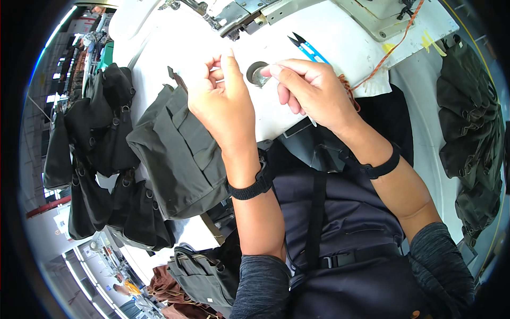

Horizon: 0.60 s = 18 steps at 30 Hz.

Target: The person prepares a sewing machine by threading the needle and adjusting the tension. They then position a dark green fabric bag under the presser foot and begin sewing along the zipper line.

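My left hand point(226, 93) is raised over the white table, just beyond the grey-green bag point(178, 151). Its fingers are curled inward with one digit pointing up; whatever they hold, if anything, is too small to make out. My right hand point(314, 87) is closed in a pinch, thumb against index finger, its tips at the right edge of a small round metal dish point(252, 72). Nothing can be clearly seen between those fingertips. Beyond the right hand lie blue thread snips point(312, 51) with dark pointed blades.
A sewing machine point(249, 18) stands at the table's far side. An orange cord point(380, 66) runs down near my right wrist. Dark bags point(101, 154) hang at the left, more dark green ones point(470, 133) at the right. Another bag point(204, 274) and brown fabric point(170, 287) lie lower left.
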Each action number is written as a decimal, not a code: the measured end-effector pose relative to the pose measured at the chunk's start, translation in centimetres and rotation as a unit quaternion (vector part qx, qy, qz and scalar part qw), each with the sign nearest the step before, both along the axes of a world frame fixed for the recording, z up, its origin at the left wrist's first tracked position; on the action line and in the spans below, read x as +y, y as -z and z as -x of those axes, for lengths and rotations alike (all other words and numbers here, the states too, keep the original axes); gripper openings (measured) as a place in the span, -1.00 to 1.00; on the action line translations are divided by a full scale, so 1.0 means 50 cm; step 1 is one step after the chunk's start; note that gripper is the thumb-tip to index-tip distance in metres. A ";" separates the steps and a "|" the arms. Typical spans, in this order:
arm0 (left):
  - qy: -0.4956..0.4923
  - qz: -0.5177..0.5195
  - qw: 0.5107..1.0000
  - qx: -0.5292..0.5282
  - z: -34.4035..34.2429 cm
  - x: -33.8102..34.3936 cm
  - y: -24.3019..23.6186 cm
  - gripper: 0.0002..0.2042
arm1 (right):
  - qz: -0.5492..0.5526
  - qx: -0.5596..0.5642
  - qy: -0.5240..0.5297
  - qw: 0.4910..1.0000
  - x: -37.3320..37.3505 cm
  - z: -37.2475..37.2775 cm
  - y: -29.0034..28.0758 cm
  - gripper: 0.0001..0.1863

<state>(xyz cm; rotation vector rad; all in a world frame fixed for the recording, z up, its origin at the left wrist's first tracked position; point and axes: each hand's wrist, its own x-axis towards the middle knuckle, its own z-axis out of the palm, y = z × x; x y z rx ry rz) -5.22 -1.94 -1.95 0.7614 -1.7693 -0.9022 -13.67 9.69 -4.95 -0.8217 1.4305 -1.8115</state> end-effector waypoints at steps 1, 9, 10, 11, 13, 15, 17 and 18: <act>0.011 -0.031 0.999 0.009 -0.005 0.000 -0.001 -0.82 | -0.012 0.043 0.001 0.999 -0.001 0.003 -0.004 -0.71; 0.057 -0.144 0.987 0.040 -0.022 -0.003 -0.016 -0.78 | -0.010 0.395 0.141 0.908 -0.015 0.024 -0.053 -0.90; 0.069 -0.151 0.985 0.053 -0.018 0.001 -0.019 -0.77 | -0.017 0.433 0.151 0.888 -0.011 0.033 -0.060 -0.91; 0.053 -0.138 0.988 0.046 -0.012 0.006 -0.025 -0.76 | -0.024 0.470 0.159 0.868 -0.009 0.044 -0.066 -0.91; 0.016 -0.080 0.997 0.006 -0.004 0.020 -0.039 -0.78 | -0.024 0.533 0.176 0.827 -0.006 0.062 -0.075 -0.90; -0.010 -0.056 0.998 -0.018 0.010 0.032 -0.047 -0.83 | -0.011 0.585 0.194 0.787 -0.004 0.074 -0.081 -0.87; -0.031 -0.018 0.999 -0.031 0.013 0.030 -0.046 -0.86 | -0.045 0.560 0.178 0.808 -0.004 0.070 -0.089 -0.83; -0.042 0.001 0.998 -0.038 0.014 0.027 -0.044 -0.87 | -0.062 0.548 0.170 0.817 -0.003 0.067 -0.094 -0.80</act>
